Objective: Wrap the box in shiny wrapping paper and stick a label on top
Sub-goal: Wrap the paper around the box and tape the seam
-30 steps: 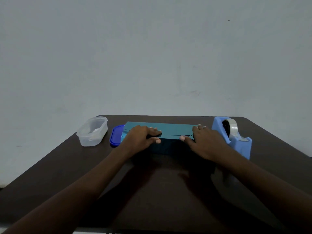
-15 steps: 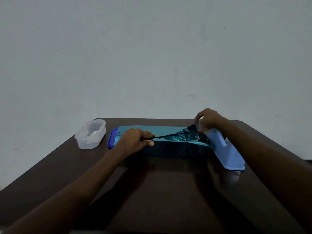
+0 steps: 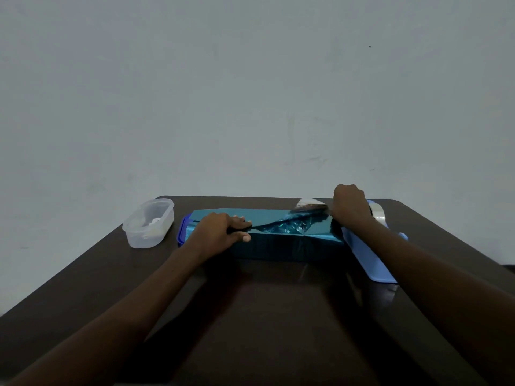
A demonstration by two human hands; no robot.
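A long box wrapped in shiny teal paper (image 3: pixel 281 242) lies across the far middle of the dark table (image 3: pixel 264 316). My left hand (image 3: pixel 220 232) presses down on the paper's overlap at the left part of the box top. Toward the right the loose upper flap (image 3: pixel 295 224) stands lifted and crumpled. My right hand (image 3: pixel 349 208) is curled above the box's right end, beside the light blue tape dispenser (image 3: pixel 370 257). It pinches a pale shiny strip of tape (image 3: pixel 308 204) that stretches left from its fingers. No label is in sight.
A clear plastic tub (image 3: pixel 149 222) with something white inside stands at the far left. A dark blue lid (image 3: pixel 182 228) lies against the box's left end. The wall rises right behind the table's far edge.
My right hand left the box top and went to the tape dispenser, then drew out a strip of tape. With that hand gone, the paper flap on the right sprang up. My left hand stayed put.
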